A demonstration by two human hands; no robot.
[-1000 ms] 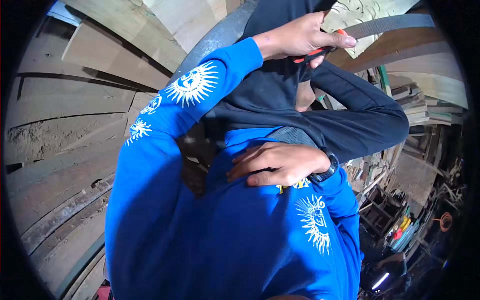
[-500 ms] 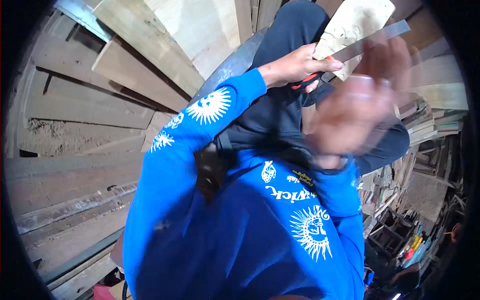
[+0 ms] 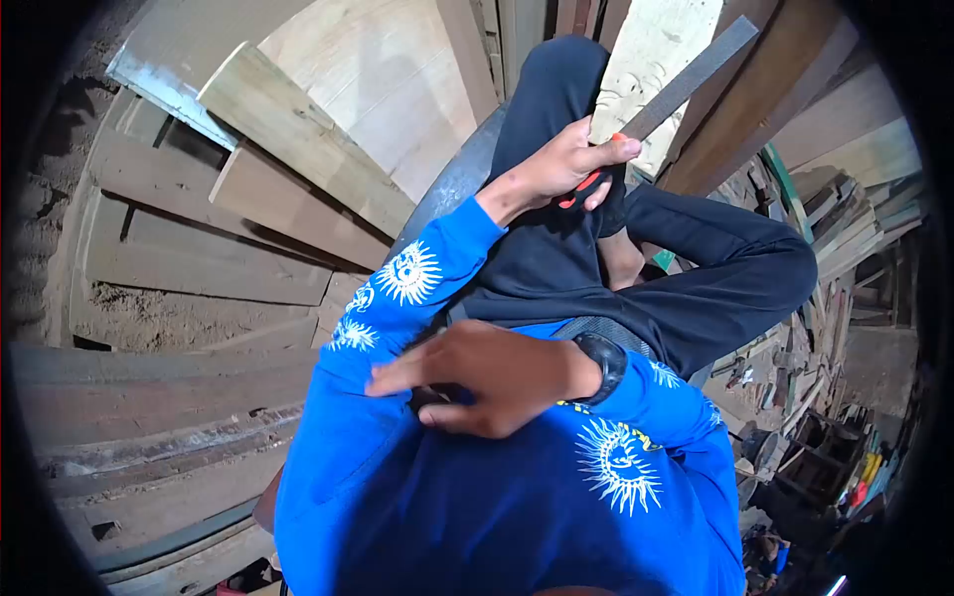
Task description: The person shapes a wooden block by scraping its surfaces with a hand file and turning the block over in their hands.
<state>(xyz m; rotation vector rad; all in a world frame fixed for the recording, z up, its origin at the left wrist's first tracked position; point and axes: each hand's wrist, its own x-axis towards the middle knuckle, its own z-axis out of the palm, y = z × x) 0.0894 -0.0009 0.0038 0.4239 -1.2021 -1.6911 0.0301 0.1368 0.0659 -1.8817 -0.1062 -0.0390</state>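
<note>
My left hand point(image 3: 571, 171) is closed around the red and black handle of a long, flat grey file point(image 3: 691, 79). The blade points up and right, across a pale wooden piece point(image 3: 661, 50) marked with curved lines. That piece stands beside my knee. My right hand point(image 3: 487, 377), with a dark watch point(image 3: 601, 368) on its wrist, is over my belly in front of the blue sweatshirt point(image 3: 497, 507). Its fingers are slightly blurred and spread, with nothing seen in them.
My crossed legs in black trousers point(image 3: 715, 288) lie ahead. Wooden boards point(image 3: 308, 139) lean at the left and upper left. A brown beam point(image 3: 755, 94) stands at the upper right. Stacked wood scraps point(image 3: 845, 228) and small colored objects point(image 3: 867, 477) are at the right.
My right hand went from my belly out toward the file and is back over my belly, farther left. My left hand, still holding the file, sits slightly farther left in view.
</note>
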